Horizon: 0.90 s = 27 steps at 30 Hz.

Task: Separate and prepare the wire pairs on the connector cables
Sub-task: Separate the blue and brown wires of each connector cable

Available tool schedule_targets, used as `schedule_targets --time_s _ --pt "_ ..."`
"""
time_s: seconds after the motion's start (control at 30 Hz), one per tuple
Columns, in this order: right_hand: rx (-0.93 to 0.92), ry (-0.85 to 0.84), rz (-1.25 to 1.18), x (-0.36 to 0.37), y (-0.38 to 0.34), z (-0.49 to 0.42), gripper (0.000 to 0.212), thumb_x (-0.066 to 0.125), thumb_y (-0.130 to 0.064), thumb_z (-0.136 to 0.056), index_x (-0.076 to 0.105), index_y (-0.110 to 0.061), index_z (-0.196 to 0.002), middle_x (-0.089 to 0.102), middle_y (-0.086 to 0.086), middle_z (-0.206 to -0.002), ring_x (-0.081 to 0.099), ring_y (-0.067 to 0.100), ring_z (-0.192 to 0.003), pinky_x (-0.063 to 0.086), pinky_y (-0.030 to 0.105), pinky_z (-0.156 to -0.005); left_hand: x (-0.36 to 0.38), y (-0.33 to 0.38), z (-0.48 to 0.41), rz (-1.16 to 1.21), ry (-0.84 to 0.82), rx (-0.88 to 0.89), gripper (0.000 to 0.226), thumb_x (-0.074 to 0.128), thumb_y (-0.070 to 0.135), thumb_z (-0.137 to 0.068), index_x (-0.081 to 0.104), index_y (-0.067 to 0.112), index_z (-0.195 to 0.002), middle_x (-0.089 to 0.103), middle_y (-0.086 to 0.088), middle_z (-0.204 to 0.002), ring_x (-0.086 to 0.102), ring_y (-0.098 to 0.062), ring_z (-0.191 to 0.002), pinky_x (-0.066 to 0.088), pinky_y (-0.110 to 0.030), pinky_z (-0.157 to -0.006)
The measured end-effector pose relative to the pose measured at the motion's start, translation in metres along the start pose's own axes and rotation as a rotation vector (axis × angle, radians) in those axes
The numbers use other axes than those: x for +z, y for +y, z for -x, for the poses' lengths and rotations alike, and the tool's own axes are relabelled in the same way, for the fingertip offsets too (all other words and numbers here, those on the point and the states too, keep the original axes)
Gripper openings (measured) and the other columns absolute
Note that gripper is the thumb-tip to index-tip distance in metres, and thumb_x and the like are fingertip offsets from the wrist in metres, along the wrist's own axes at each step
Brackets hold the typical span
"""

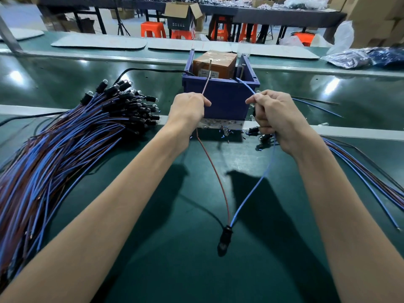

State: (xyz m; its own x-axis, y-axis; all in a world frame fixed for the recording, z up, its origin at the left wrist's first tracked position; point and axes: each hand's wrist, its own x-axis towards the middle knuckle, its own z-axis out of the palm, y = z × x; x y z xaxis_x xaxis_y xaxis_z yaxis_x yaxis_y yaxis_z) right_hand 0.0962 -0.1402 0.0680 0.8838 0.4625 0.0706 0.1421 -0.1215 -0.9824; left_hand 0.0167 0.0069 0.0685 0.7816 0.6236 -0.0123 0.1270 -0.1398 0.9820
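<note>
My left hand (189, 108) grips a red wire (215, 169), whose end points up toward the blue bin. My right hand (274, 114) grips the paired blue wire (253, 186), along with several other cables and small black connectors. Both wires run down, spread apart, and meet at a black connector (225, 238) hanging over the green mat (175, 259). A large pile of blue and red connector cables (65, 154) lies to the left. More cables (371, 182) trail off to the right from under my right hand.
A blue plastic bin (220, 95) holding a brown box (215, 63) stands straight ahead behind my hands. Small wire offcuts (223, 131) litter the mat below it. Clear bags (358, 56) lie far right; orange stools (153, 29) and tables stand beyond.
</note>
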Motion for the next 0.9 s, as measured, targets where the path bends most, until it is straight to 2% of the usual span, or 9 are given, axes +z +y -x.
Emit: schedule_targets --time_s 0.07,0.13,0.27,0.4,0.5,0.57,0.7,0.9 --pt "0.020 0.027 -0.001 -0.001 0.002 -0.002 0.024 0.033 -0.008 -0.099 0.052 -0.014 -0.086 0.031 -0.015 -0.037 0.021 0.002 -0.033 0.019 0.014 -0.033 0.000 0.001 0.000 0.034 0.016 -0.055 0.031 0.034 0.002 -0.088 0.053 0.017 -0.069 0.037 0.005 -0.038 0.030 -0.011 -0.042 0.024 -0.020 -0.041" --pt "0.033 0.049 -0.022 -0.001 0.002 -0.003 0.023 0.032 -0.006 -0.098 0.050 -0.014 -0.085 0.032 -0.014 -0.037 0.021 0.002 -0.032 0.020 0.014 -0.033 0.000 0.003 0.001 0.070 0.029 -0.106 0.027 0.031 0.003 -0.089 0.050 0.017 -0.074 0.033 0.011 -0.030 0.025 -0.010 -0.038 0.018 -0.016 -0.034" --pt "0.056 0.074 -0.046 -0.002 0.001 -0.004 0.026 0.029 -0.005 -0.096 0.049 -0.014 -0.084 0.034 -0.013 -0.037 0.023 0.002 -0.031 0.020 0.015 -0.032 0.000 0.007 0.004 0.157 0.063 -0.166 0.024 0.029 0.005 -0.089 0.045 0.018 -0.077 0.036 0.013 -0.030 0.025 -0.010 -0.046 0.017 -0.016 -0.035" --pt "0.071 0.093 -0.073 -0.002 0.001 -0.004 0.025 0.028 -0.004 -0.095 0.048 -0.014 -0.083 0.034 -0.013 -0.037 0.023 0.002 -0.031 0.020 0.016 -0.031 -0.004 0.010 0.007 0.242 0.123 -0.192 0.024 0.027 0.003 -0.087 0.043 0.018 -0.076 0.036 0.011 -0.031 0.023 -0.010 -0.043 0.015 -0.012 -0.033" --pt "0.081 0.116 -0.099 -0.002 0.001 -0.004 0.025 0.027 -0.005 -0.096 0.047 -0.015 -0.083 0.033 -0.013 -0.036 0.023 0.002 -0.031 0.020 0.015 -0.031 -0.005 0.012 0.008 0.269 0.160 -0.219 0.024 0.026 0.005 -0.089 0.041 0.019 -0.075 0.035 0.012 -0.029 0.024 -0.010 -0.044 0.019 -0.020 -0.040" --pt "0.084 0.125 -0.107 -0.002 0.001 -0.005 0.026 0.027 -0.006 -0.097 0.046 -0.015 -0.082 0.033 -0.014 -0.035 0.023 0.001 -0.030 0.020 0.014 -0.031 -0.006 0.012 0.009 0.300 0.180 -0.230 0.024 0.025 0.006 -0.090 0.039 0.019 -0.075 0.037 0.010 -0.032 0.024 -0.010 -0.046 0.019 -0.024 -0.043" --pt "0.088 0.144 -0.105 -0.003 0.001 -0.006 0.026 0.027 -0.005 -0.095 0.046 -0.016 -0.082 0.034 -0.014 -0.034 0.024 0.001 -0.030 0.020 0.011 -0.033 -0.006 0.014 0.011 0.346 0.227 -0.243 0.022 0.026 0.006 -0.090 0.039 0.017 -0.076 0.038 0.003 -0.052 0.024 -0.011 -0.050 0.018 -0.025 -0.047" --pt "0.087 0.166 -0.105 -0.004 0.001 -0.005 0.024 0.028 -0.004 -0.094 0.047 -0.015 -0.083 0.035 -0.015 -0.034 0.025 0.001 -0.029 0.021 0.012 -0.033 -0.008 0.015 0.011 0.370 0.265 -0.275 0.022 0.025 0.006 -0.088 0.040 0.018 -0.077 0.041 0.002 -0.057 0.027 -0.012 -0.051 0.024 -0.023 -0.056"
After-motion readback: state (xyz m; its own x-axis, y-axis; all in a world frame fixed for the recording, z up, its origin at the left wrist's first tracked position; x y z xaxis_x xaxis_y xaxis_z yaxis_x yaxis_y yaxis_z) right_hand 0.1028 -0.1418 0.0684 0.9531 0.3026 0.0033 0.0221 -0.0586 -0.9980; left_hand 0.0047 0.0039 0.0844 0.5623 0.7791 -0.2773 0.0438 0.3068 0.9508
